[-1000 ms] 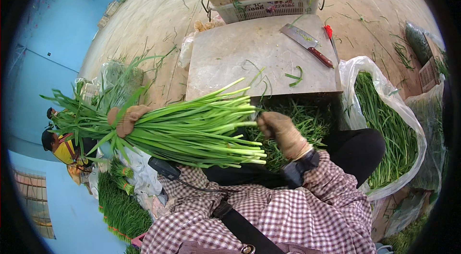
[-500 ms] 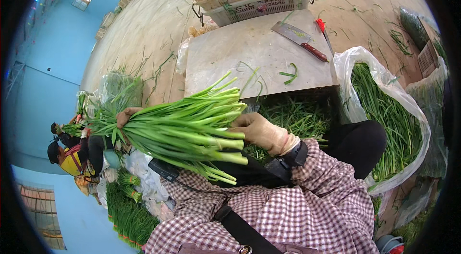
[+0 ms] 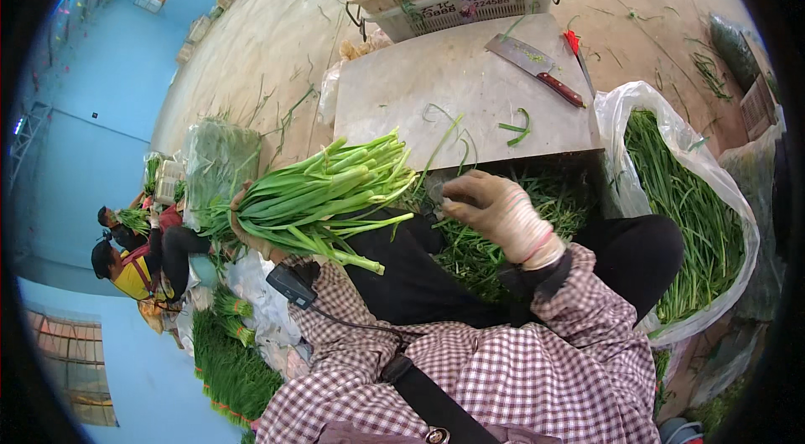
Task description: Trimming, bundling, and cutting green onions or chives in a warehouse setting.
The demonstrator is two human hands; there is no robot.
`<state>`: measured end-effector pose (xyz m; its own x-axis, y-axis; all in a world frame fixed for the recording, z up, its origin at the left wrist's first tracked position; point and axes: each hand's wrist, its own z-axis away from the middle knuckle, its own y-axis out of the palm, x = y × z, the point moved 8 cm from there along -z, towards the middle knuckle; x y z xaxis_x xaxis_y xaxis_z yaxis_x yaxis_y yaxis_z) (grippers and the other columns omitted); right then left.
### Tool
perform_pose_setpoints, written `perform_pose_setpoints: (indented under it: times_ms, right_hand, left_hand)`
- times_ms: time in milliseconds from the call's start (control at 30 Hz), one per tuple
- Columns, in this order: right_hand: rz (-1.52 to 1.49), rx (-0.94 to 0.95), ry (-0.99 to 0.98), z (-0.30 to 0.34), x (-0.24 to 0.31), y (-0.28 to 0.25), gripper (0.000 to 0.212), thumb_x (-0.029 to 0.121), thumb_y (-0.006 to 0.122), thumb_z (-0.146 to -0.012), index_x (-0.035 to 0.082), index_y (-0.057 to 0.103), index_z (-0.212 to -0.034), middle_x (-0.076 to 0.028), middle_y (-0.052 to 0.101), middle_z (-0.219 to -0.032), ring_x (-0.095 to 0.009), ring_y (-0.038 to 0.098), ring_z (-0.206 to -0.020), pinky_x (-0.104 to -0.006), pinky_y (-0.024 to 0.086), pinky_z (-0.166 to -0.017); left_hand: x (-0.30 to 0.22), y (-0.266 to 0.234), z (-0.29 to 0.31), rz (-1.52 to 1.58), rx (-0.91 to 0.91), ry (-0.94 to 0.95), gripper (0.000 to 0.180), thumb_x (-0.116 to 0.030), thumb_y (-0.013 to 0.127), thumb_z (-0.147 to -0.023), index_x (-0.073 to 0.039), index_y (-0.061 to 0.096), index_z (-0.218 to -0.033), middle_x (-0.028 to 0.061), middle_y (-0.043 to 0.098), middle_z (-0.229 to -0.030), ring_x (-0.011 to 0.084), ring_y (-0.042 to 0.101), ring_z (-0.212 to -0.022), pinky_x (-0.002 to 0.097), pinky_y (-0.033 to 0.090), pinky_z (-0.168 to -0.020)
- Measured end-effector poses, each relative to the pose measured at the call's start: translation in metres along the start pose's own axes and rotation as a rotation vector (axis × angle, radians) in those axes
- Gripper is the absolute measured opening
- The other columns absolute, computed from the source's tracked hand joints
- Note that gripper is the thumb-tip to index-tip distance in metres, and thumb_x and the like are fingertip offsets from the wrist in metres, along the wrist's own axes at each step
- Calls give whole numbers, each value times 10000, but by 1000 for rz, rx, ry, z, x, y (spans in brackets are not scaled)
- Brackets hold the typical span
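My left hand (image 3: 245, 218) is closed round a thick bunch of garlic chives (image 3: 331, 192), gripping it near the leafy part. The pale cut ends fan out to the right, and several stalks splay low. Part of that hand is hidden behind the leaves. Gloved in off-white, my right hand (image 3: 499, 213) hovers just right of the stalk ends, apart from them. Its fingers are bent, with a space between thumb and forefinger, and nothing shows in them. Below it lies a heap of loose green trimmings (image 3: 482, 255), in front of a low pale board (image 3: 394, 100).
A cleaver (image 3: 537, 69) rests on the board's right side, beside leaf scraps. Behind stand stacked crates (image 3: 453, 12). An open plastic bag of greens (image 3: 683, 218) is at my right. Tied bundles (image 3: 235, 368) lie at my left, near a seated person (image 3: 134, 272).
My right hand has let go of the stalk ends and drawn back to the right. The bunch in my left hand has tilted, its ends spreading apart. The view has shifted slightly.
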<state>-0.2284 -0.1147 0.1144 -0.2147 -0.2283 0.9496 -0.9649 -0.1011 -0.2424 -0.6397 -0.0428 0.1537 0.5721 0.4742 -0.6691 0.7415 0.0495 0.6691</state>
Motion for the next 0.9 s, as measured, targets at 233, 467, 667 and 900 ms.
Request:
perform_pose_setpoints:
  times_ms: [233, 467, 667, 900]
  right_hand:
    - [65, -266, -193, -12, 21, 2, 258, 177, 727, -782, 106, 675, -1025, -113, 640, -1021, -334, 632, -890, -405, 504, -783]
    - [-97, -238, -54, -34, 3, 24, 362, 175, 731, -768, 110, 669, -1118, -119, 578, -1246, -318, 542, -1148, -401, 445, -980]
    - [-163, -379, -113, -23, -17, -2, 181, 21, 722, -733, 57, 698, -908, -85, 635, -1028, -243, 610, -931, -333, 508, -826]
    - [45, -475, 191, 36, -125, -96, 84, 79, 717, -801, 47, 692, -874, -45, 640, -938, -185, 616, -812, -296, 510, -759]
  left_hand:
    - [23, 21, 6, 553, 42, -292, 137, -227, 607, -845, -144, 575, -949, 14, 593, -1034, 240, 445, -1256, 494, 216, -1166]
    - [32, 12, -1, 308, 67, -283, 113, -213, 602, -868, -129, 617, -940, 20, 629, -1016, 268, 472, -1260, 483, 282, -1141]
    - [47, 45, 10, 494, 137, -377, 91, -175, 635, -846, -115, 614, -911, -8, 615, -953, 243, 550, -1099, 411, 342, -1095]
    - [17, 13, 4, 186, 29, -233, 196, -266, 551, -899, -105, 650, -949, 48, 658, -1026, 272, 593, -1063, 490, 413, -1032]
